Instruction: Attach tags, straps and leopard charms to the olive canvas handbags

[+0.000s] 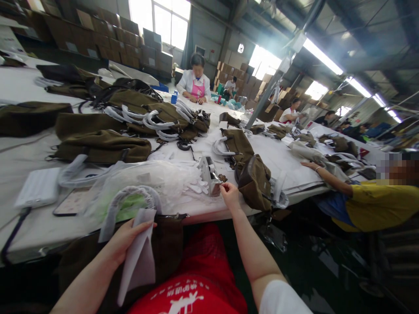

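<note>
Low in the frame, left of centre, the left hand [126, 237] is pinching a white sheet [139, 257] between thumb and fingers, the sheet hanging down over a dark bag [166, 244] that is lying against the person's lap at the table [29, 222] edge. Just right of centre, the right hand [230, 195] is reaching out to the table, its fingertips closed in a pinch on something small; what it is cannot be told, but it is sitting right at a small grey-white dispenser [209, 174], touching or nearly so. Judging by this, the step in hand looks like taking a small piece from the dispenser while the sheet is being kept ready over the bag. The next move would call for a clean pull away from the dispenser without tipping it, then bringing the two hands together low over the bag. A brown bag [257, 183] is standing just right of the dispenser, clear plastic [157, 179] is lying to its left, and more olive bags [101, 146] are piled toward the upper left. At the right edge a person in a yellow shirt [376, 205] is stretching an arm onto the table.
</note>
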Available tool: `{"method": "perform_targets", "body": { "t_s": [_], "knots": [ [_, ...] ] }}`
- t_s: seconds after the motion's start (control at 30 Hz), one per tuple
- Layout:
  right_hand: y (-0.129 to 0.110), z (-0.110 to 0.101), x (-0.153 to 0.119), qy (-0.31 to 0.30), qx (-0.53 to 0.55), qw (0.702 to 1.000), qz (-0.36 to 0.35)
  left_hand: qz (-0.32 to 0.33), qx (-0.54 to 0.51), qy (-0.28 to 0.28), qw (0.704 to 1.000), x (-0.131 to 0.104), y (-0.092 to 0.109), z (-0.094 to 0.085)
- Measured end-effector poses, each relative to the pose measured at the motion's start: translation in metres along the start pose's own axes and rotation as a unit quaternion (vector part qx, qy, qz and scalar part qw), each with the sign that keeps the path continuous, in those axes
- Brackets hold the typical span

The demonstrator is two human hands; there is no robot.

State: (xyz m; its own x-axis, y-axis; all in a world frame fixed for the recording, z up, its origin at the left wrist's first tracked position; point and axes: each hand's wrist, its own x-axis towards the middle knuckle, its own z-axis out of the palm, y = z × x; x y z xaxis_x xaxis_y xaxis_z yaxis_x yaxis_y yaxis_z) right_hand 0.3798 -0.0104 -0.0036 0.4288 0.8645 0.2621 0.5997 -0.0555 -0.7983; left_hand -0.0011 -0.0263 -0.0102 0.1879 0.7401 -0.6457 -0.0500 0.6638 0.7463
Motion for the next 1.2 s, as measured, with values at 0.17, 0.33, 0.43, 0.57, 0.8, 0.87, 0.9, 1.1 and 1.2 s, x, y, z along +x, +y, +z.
{"method": "perform_targets", "body": {
  "t_s": [0.17, 0.33, 0.43, 0.57, 0.8, 0.87, 0.9, 1.1, 1.2],
  "knots": [
    [0.006, -0.008, 0.008, -0.045, 0.064, 0.997, 0.002, -0.001, -0.009, 0.003, 1.000, -0.001, 0.001, 0.002],
    [0.001, -0.015, 0.006, -0.042, 0.092, 0.995, 0.023, -0.004, -0.018, 0.007, 1.000, -0.003, 0.003, 0.004],
    [-0.002, -0.013, 0.002, -0.066, 0.135, 0.986, 0.078, -0.004, -0.013, 0.011, 1.000, -0.003, 0.005, 0.004],
    [-0.006, -0.010, -0.001, -0.078, 0.202, 0.966, 0.139, -0.006, -0.008, 0.011, 1.000, -0.005, 0.008, 0.006],
    [-0.007, -0.013, -0.002, -0.086, 0.247, 0.941, 0.217, -0.002, 0.003, 0.013, 1.000, -0.008, 0.008, 0.007],
    [-0.005, -0.011, -0.001, -0.086, 0.252, 0.936, 0.230, -0.001, 0.005, 0.013, 1.000, -0.008, 0.007, 0.007],
    [-0.004, -0.010, -0.001, -0.084, 0.253, 0.935, 0.235, -0.001, 0.006, 0.011, 1.000, -0.007, 0.007, 0.007],
    [0.003, -0.006, -0.004, -0.059, 0.205, 0.945, 0.247, -0.007, 0.007, 0.018, 1.000, -0.009, 0.011, 0.009],
    [-0.004, -0.008, -0.018, -0.090, 0.167, 0.953, 0.235, 0.007, 0.007, 0.019, 1.000, -0.011, 0.012, 0.012]
  ]
}}
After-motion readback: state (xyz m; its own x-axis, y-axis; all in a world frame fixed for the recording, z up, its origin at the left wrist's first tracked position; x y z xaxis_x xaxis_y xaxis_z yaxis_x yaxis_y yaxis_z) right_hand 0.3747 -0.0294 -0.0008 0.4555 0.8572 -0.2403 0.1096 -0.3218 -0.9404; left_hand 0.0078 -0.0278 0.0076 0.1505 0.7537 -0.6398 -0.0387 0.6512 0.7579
